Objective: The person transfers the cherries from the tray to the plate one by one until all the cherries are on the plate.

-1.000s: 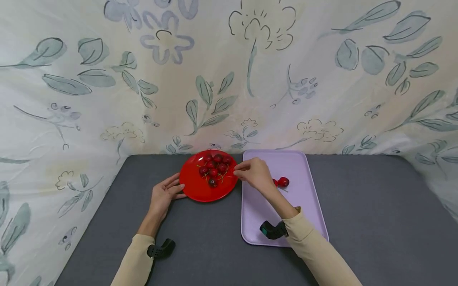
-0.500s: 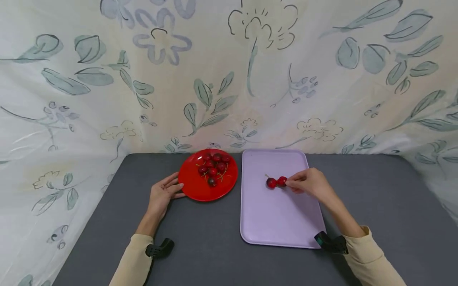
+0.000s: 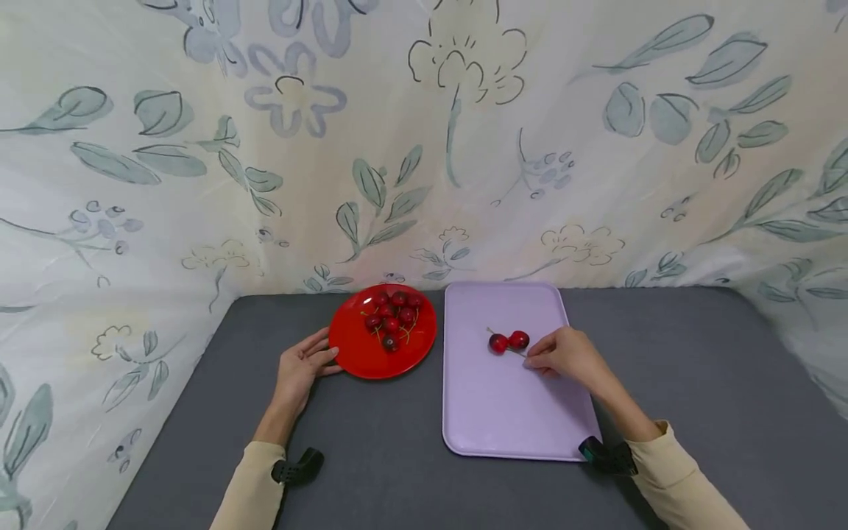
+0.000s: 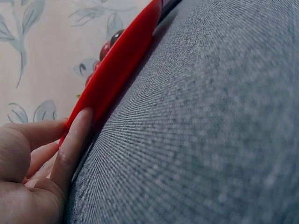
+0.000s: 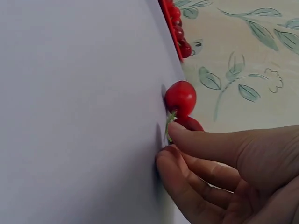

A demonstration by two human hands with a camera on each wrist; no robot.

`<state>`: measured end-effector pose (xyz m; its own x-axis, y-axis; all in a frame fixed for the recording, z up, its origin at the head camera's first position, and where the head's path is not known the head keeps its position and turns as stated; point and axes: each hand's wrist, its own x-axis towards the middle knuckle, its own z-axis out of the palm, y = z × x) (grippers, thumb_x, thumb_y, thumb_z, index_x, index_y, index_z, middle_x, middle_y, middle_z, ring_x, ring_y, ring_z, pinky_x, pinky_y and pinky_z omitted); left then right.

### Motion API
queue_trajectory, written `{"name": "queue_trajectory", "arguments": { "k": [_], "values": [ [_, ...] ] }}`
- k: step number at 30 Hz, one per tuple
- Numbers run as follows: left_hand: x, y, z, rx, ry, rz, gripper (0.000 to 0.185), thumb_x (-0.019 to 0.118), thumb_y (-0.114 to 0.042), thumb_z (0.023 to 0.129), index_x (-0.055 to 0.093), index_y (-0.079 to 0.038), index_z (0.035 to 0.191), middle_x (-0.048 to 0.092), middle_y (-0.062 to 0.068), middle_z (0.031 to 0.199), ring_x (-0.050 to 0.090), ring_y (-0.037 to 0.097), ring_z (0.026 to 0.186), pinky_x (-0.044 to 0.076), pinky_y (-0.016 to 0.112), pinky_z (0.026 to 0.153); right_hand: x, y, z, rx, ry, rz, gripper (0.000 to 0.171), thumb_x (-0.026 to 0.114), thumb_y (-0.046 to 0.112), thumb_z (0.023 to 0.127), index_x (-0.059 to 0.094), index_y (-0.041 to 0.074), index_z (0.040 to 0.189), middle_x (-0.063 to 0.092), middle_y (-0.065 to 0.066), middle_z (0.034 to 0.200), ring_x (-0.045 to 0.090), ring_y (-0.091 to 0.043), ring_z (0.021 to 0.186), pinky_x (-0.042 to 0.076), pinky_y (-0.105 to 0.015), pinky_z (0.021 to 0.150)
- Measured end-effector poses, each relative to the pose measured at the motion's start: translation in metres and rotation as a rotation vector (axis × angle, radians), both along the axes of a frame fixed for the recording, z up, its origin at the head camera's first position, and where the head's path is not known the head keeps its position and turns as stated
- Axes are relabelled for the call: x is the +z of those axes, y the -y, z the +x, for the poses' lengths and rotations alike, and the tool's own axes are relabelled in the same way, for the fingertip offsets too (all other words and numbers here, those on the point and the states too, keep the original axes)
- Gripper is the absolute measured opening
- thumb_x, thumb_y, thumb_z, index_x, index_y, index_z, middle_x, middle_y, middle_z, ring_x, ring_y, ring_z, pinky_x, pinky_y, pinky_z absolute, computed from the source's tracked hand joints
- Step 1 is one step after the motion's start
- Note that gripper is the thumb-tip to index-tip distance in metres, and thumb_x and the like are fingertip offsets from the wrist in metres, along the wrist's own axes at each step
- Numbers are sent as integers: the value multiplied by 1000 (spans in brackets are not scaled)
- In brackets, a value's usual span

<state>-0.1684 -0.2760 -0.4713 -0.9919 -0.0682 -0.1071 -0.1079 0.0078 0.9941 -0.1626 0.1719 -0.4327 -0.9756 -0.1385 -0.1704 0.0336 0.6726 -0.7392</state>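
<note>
A red plate [image 3: 358, 357] carries several dark red cherries [image 3: 391, 318] with green stems. My left hand [image 3: 299, 372] holds the plate's left rim, with thumb and fingers on either side of its edge in the left wrist view. On the lilac tray [image 3: 503, 419] lie two cherries [image 3: 519, 340] side by side. My right hand [image 3: 570, 359] is just right of them, its fingertips at the free end of a cherry stem [image 5: 170, 126]. In the right wrist view the thumb touches that stem, and a narrow gap shows between thumb and forefinger.
The plate and tray stand side by side on a dark grey tabletop [image 3: 380, 456], near its back edge. Behind them hangs a pale cloth [image 3: 483, 206] printed with leaves and flowers. A black wrist device [image 3: 298, 467] sits on the left sleeve.
My right hand went from the plate's right edge back over the tray to the two cherries, then slid slightly down to a stem. The left hand stays at the plate.
</note>
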Motion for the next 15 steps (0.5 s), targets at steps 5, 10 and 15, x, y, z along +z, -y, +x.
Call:
{"name": "queue_trajectory", "arguments": {
  "k": [5,10,15],
  "values": [
    [-1,1,1,2,-6,0,55,64,-10,95,44,-6,146,53,22,138,70,12,93,60,32,79,-2,5,-4,-46,11,13,11,80,10,80,76,-1,82,71,-6,72,65,-12,58,59,-27,55],
    [-1,1,0,-1,-10,2,55,65,-10,95,44,-5,146,53,22,138,70,12,93,60,33,79,-2,5,-5,-43,-9,21,10,78,9,82,76,-1,81,70,-6,71,66,-12,58,59,-26,55],
    [-1,1,-1,8,0,1,55,65,-9,95,45,-4,146,53,22,138,70,12,94,60,33,79,-2,4,-1,-21,-65,-5,10,76,8,84,76,-2,86,71,-8,75,66,-14,60,59,-27,57]
  ]
}}
